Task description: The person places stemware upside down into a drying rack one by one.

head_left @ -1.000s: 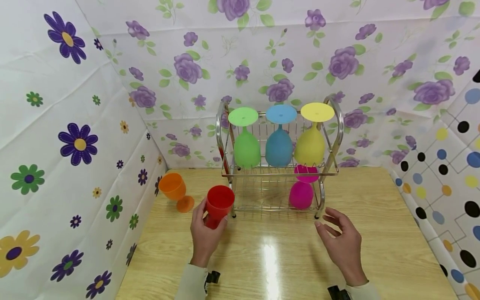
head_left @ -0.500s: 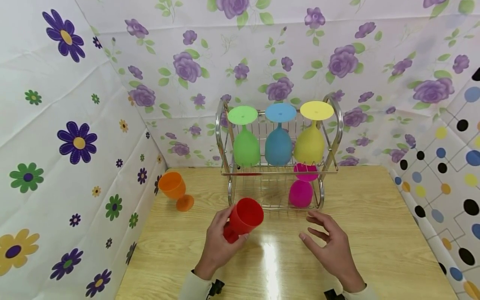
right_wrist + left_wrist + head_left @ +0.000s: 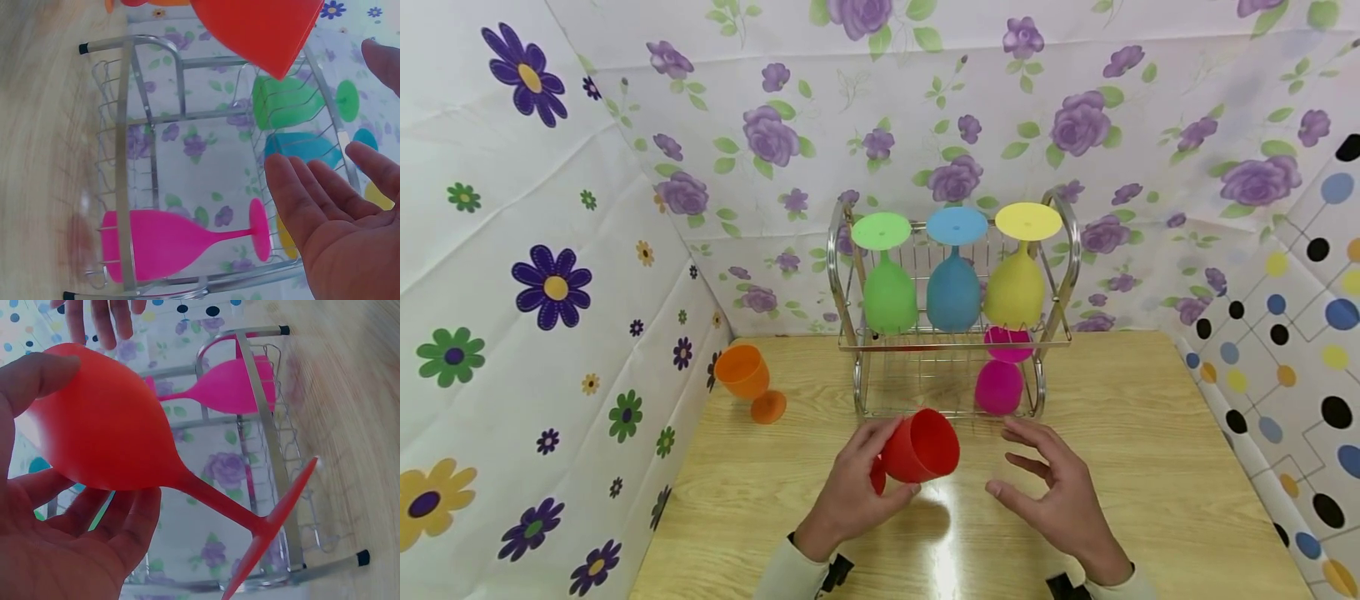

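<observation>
My left hand point(image 3: 857, 492) grips a red goblet point(image 3: 922, 447) by its bowl, tilted with the mouth toward the right hand. In the left wrist view the thumb lies on one side of the red bowl point(image 3: 106, 419) and the fingers on the other; stem and foot stick out free. My right hand point(image 3: 1060, 500) hovers to the right of the goblet, fingers loosely bent, touching nothing. Behind both hands stands a two-tier metal rack point(image 3: 955, 344). Upside down on its top tier are a green goblet point(image 3: 889, 296), a blue goblet point(image 3: 953, 296) and a yellow goblet point(image 3: 1015, 292).
On the rack's lower tier, at the right, a magenta goblet point(image 3: 999, 387) stands upside down. An orange goblet point(image 3: 743, 372) lies tipped on the wooden table point(image 3: 722, 517) left of the rack. Patterned cloth walls point(image 3: 700, 125) enclose the back and sides.
The left hand has carried the red goblet from the rack's left front corner rightward and nearer, tipping its mouth to the right. The right hand has moved a little left toward it.
</observation>
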The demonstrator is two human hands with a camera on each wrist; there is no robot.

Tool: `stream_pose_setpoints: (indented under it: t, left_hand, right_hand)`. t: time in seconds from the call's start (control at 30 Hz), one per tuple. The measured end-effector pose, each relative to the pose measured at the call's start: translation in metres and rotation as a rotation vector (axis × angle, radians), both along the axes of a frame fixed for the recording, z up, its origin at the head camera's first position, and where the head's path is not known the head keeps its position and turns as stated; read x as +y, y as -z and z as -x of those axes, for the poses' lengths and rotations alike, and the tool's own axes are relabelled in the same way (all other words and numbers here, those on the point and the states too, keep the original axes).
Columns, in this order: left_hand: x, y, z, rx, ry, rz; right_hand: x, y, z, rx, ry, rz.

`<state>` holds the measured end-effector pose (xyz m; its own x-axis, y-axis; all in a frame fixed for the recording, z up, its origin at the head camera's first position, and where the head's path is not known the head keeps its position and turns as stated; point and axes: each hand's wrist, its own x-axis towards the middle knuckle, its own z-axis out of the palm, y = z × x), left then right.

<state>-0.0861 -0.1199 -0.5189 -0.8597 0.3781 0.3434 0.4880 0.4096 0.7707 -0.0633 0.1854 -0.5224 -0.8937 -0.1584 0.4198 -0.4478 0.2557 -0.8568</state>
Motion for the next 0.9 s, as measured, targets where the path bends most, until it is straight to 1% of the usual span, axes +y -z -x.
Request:
stream_pose_setpoints:
  t: [0.17, 0.33, 0.43, 0.6, 0.67, 0.73, 0.9]
  left_hand:
    - [0.009, -0.006, -0.004, -0.003, 0.049, 0.049]
    - [0.018, -0.009, -0.01, 0.0, 0.093, 0.102]
    - [0.022, -0.01, -0.013, 0.039, 0.118, 0.148]
    - [0.028, -0.016, -0.016, 0.119, 0.156, 0.245]
    - [0.03, -0.018, -0.018, 0.146, 0.166, 0.278]
    - [0.031, -0.019, -0.019, 0.16, 0.171, 0.301]
    - [0.032, -0.021, -0.021, 0.161, 0.169, 0.331]
  right_hand:
    - [-0.004, -0.009, -0.002, -0.007, -0.048, -0.005]
    - [-0.009, -0.013, -0.006, -0.008, -0.077, -0.074]
    - [-0.011, -0.015, -0.008, -0.009, -0.093, -0.132]
    - [-0.014, -0.016, -0.012, -0.01, -0.127, -0.217]
    - [-0.016, -0.018, -0.013, -0.014, -0.138, -0.232]
    - [-0.017, -0.02, -0.015, -0.013, -0.134, -0.247]
    - [-0.018, -0.024, -0.017, 0.005, -0.111, -0.252]
